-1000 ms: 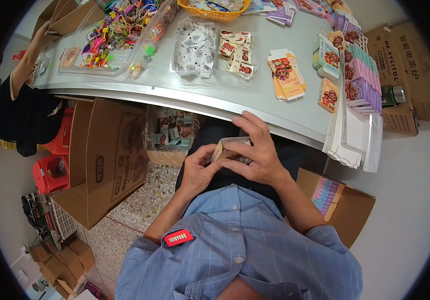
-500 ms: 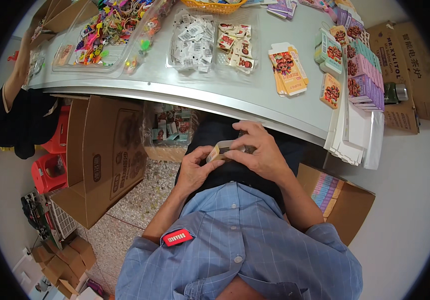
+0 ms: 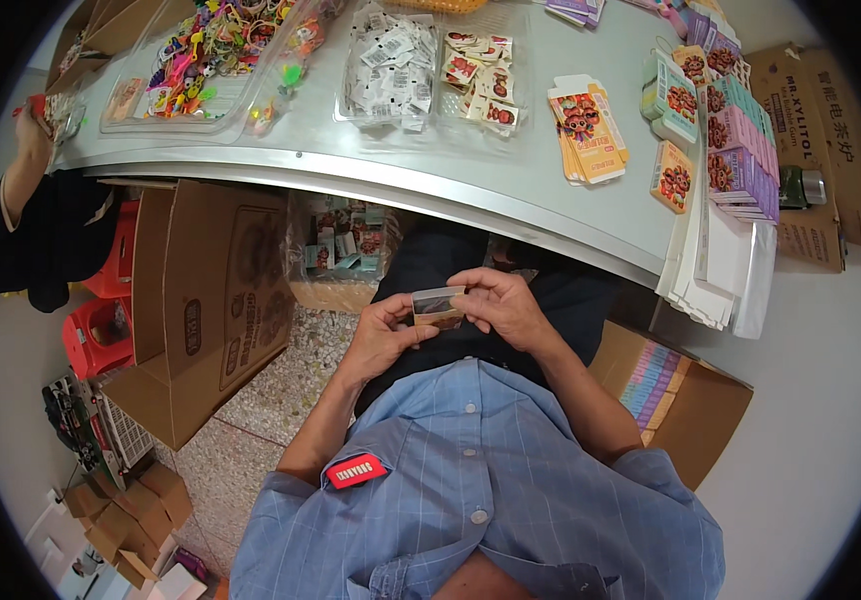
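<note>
Above my lap, just off the table's near edge, I hold a small open carton (image 3: 438, 296) with a pale flap and a dark-looking inside. My left hand (image 3: 383, 338) grips its left side, thumb along the lower edge. The fingers of my right hand (image 3: 504, 310) are closed on its right edge by the flap. What lies inside is too dark to make out. On the table ahead are flattened orange cartons (image 3: 589, 135) in a fanned stack. A filled-looking orange box (image 3: 671, 177) lies to their right, near teal boxes (image 3: 670, 98).
Clear trays hold white sachets (image 3: 391, 75), picture cards (image 3: 481, 80) and colourful trinkets (image 3: 216, 60). Purple and pink cartons (image 3: 736, 150) are stacked at right. Cardboard boxes stand left (image 3: 216, 290) and right (image 3: 706, 410) of my legs. Another person's hand (image 3: 31, 145) is at far left.
The carton has turned so its opening shows more toward me. My right fingers, spread over it before, have drawn together at its right edge. The other person's hand has come into view.
</note>
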A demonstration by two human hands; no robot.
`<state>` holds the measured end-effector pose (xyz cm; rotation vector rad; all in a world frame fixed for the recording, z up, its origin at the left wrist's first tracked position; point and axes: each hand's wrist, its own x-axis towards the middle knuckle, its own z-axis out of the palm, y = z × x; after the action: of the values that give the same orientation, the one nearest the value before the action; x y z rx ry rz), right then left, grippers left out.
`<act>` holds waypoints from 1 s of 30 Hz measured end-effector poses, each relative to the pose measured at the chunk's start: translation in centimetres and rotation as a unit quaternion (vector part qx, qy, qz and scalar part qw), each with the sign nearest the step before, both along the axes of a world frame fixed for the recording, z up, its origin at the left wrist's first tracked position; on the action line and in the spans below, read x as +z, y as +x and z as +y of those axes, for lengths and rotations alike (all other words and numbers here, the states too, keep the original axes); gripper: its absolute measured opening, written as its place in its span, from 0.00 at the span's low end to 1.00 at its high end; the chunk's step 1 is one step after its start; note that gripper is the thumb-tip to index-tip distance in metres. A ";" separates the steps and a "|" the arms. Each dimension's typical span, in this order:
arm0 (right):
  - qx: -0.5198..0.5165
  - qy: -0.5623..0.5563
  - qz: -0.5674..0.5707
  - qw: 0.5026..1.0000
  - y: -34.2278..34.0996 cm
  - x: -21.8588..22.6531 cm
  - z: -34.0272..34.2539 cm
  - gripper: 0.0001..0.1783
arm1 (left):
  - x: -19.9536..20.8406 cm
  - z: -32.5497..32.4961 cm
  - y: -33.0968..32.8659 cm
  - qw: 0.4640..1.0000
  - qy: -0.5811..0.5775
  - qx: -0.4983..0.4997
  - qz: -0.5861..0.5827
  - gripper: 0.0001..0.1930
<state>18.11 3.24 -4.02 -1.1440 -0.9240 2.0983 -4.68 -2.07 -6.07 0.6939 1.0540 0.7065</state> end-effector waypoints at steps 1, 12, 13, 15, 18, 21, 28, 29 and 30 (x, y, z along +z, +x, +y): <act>0.027 0.004 -0.015 1.000 0.0 -0.1 0.1 0.16 | 0.3 0.1 -0.1 1.000 0.000 0.000 0.000 0.18; -0.035 -0.062 0.032 0.997 -0.7 -2.4 -0.5 0.14 | 1.2 2.2 0.0 0.975 -0.153 0.089 -0.131 0.12; -0.043 -0.042 0.031 0.998 -0.9 -2.4 -0.5 0.13 | 1.6 2.5 0.0 0.976 -0.152 0.087 -0.131 0.12; -0.037 -0.012 0.034 0.999 -0.9 -2.8 -0.6 0.13 | 2.1 2.9 0.0 0.972 -0.178 0.080 -0.130 0.07; -0.029 0.035 0.039 0.998 -1.2 -3.0 -0.6 0.13 | 1.4 2.8 -0.3 0.975 -0.182 0.061 -0.112 0.07; -0.025 0.089 0.050 0.994 -1.2 -3.5 -0.5 0.12 | 1.4 3.2 -0.5 0.984 -0.144 0.064 -0.080 0.07; -0.008 0.316 -0.033 0.948 -0.2 -4.0 -0.4 0.14 | 0.0 2.1 0.0 0.989 0.121 0.077 0.034 0.09; -0.006 0.313 -0.041 0.949 -0.1 -4.3 -0.3 0.14 | -0.2 2.1 0.1 0.987 0.141 0.069 0.041 0.09; -0.005 0.310 -0.048 0.949 0.0 -4.5 -0.2 0.14 | -0.3 2.1 0.2 0.984 0.162 0.062 0.048 0.10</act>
<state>18.06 3.02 -8.54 -0.9063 -1.4823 1.5647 -4.49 -0.01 -6.36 0.9564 1.0887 0.9734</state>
